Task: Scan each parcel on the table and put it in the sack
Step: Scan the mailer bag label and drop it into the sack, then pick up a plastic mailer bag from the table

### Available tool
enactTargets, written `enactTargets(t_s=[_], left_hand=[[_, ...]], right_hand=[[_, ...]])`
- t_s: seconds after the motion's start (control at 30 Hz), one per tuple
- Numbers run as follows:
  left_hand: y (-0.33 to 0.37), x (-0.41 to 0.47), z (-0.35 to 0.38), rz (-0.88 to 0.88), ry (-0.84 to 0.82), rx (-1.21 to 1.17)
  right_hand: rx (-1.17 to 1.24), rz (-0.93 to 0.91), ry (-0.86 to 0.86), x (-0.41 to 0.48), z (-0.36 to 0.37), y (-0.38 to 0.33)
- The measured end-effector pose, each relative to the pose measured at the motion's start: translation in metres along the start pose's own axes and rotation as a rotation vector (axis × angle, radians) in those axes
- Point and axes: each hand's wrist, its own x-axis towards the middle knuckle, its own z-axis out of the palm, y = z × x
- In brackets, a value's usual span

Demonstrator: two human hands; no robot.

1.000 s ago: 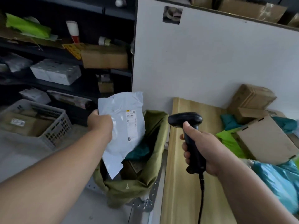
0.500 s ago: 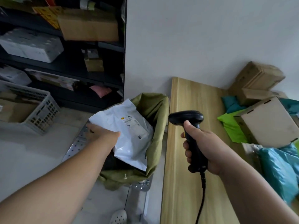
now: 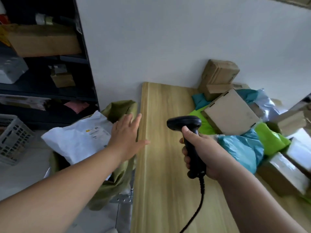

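Note:
A white poly-mailer parcel with a printed label lies across the mouth of the olive-green sack, which hangs beside the left edge of the wooden table. My left hand hovers over the sack's right rim, fingers spread and holding nothing. My right hand grips a black corded barcode scanner upright above the table, its head facing left. A heap of parcels covers the table's right side: a flat cardboard box, green mailers, a blue mailer and taped boxes.
Dark shelving with cardboard boxes stands at the left. A grey plastic crate sits on the floor below it. A white wall runs behind the table. More cardboard boxes are stacked at the table's back right corner.
My left hand let go of the white mailer, which now rests in the sack's mouth, and moved right toward the table edge. The scanner hand stayed in place.

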Motion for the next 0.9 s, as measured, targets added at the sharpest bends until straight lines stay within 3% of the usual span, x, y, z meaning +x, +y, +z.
enactTargets(t_s=[0.27,0.43,0.5,0.6,0.73,0.83,0.9], left_hand=[[0.166,0.026,0.05,0.114,-0.211,-0.135],[0.251,0.046,0.09,-0.02,-0.211,-0.195],[0.275,0.059,0.1,-0.163,-0.231,-0.215],[0.299,0.07,0.112,-0.434,-0.334,-0.446],[0.314,0.076,0.12,-0.516,-0.267,-0.674],[0.334,0.081,0.099,-0.444,-0.206,-0.899],[0.346,0.084,0.076,-0.336,-0.131,-0.914]], right_hand=[[0.103,-0.016,0.179,-0.015,-0.134,0.035],[0.161,0.021,0.225,-0.015,-0.213,0.054],[0.177,0.033,0.247,-0.014,-0.239,0.059],[0.194,0.043,0.249,-0.013,-0.267,0.066],[0.207,0.033,0.234,-0.017,-0.29,0.066],[0.221,-0.022,0.221,-0.023,-0.302,0.056],[0.223,-0.065,0.216,-0.029,-0.308,0.045]])
